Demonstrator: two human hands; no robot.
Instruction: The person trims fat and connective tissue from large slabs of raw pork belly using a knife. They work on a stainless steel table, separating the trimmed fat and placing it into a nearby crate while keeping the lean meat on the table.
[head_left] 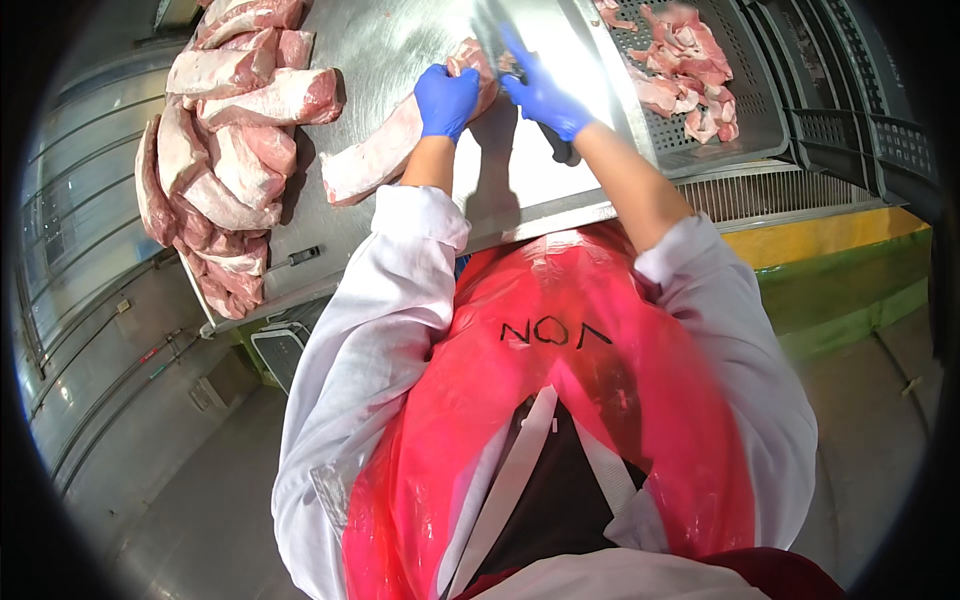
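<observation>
a heap of raw meat slabs (225, 150) is lying at the far left of the steel table (400, 40), pink with pale fat, stacked several deep and spilling toward the table's left edge. just right of that heap, still on the table, a long strip of meat (385, 150) is stretching diagonally from its lower left end up toward the table's middle. the left hand (446, 100), in a blue glove, is pressing down on the upper end of that strip, fingers curled over it and closed against the meat. directly beside it to the right, the right hand (540, 95), also gloved in blue, is wrapping tight around a knife (500, 45), with a dark handle end showing below the wrist and the blade angling up over the table's centre near the top of the strip; how the blade is meeting the meat is too blurred to tell. right of the table, a perforated metal tray (745, 120) is holding smaller cut pieces of meat (680, 70). below the table's near edge, a red plastic apron (560, 400) is covering the person's white coat (360, 370).
</observation>
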